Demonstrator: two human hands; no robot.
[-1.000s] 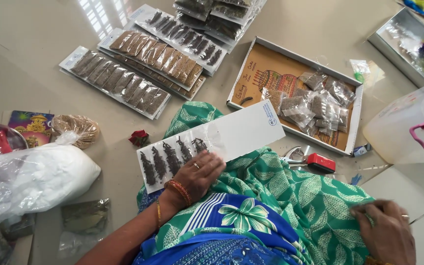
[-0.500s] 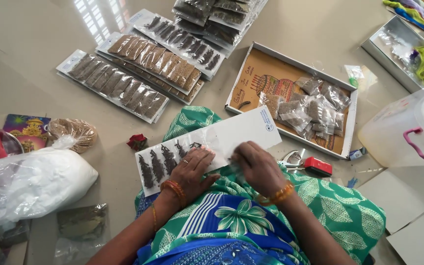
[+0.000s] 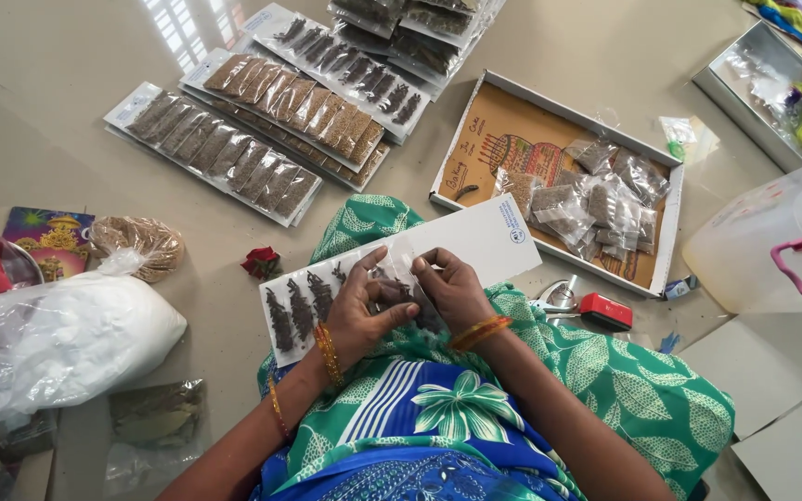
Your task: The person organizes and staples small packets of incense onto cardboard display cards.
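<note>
The person sits on the floor (image 3: 67,83) with a long white card (image 3: 475,243) lying across the lap, its near half already carrying a row of small clear sachets of dark spice (image 3: 301,301). Both hands meet over the middle of the card. The left hand (image 3: 364,311) pinches a small clear sachet (image 3: 399,278) between thumb and fingertips, its grip closed on the packet's lower edge. The right hand (image 3: 449,289) holds the same sachet from the other side, fingers curled tight around its top. The packet sits just above the card, touching or nearly touching it; which cannot be told.

Ahead on the floor lie three finished cards of brown sachets (image 3: 276,121), overlapping like tiles, with darker ones stacked beyond. To the right, a shallow cardboard tray (image 3: 503,139) with an orange printed base holds a loose heap of filled sachets (image 3: 596,199). A red stapler (image 3: 605,311) rests just below the tray. A large white plastic bag (image 3: 67,343) lies at the left, and a translucent tub with a pink handle (image 3: 772,250) stands at the right.
</note>
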